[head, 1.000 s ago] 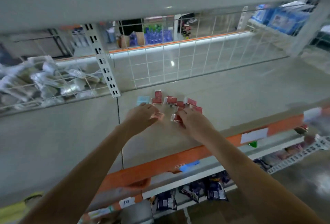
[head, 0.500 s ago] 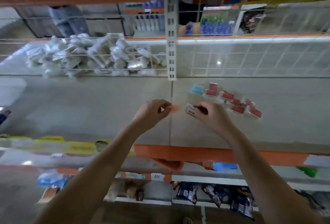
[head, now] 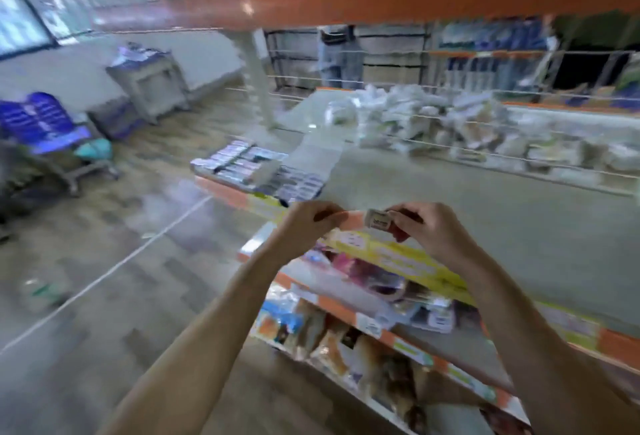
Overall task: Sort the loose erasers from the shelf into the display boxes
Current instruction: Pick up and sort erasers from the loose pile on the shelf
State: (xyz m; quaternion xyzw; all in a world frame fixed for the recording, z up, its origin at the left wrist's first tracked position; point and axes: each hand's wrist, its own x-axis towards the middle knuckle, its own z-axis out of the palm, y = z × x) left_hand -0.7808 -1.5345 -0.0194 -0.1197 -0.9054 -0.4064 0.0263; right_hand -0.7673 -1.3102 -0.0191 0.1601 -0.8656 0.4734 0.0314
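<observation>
An eraser sits pinched in the fingers of the right hand, held up in front of the shelf edge. It is a small block in a white printed sleeve, its broad labelled face turned toward the camera, with a red part showing low at its 5 o'clock side. From its 9 o'clock end a pale orange piece reaches to the left hand; blur hides what it is. At 10 o'clock from the hands, the display boxes lie flat on the shelf's near end, packed with rows of small wrapped blocks.

Both arms outstretched, left hand apparently pinching, right hand curled, gripping
</observation>
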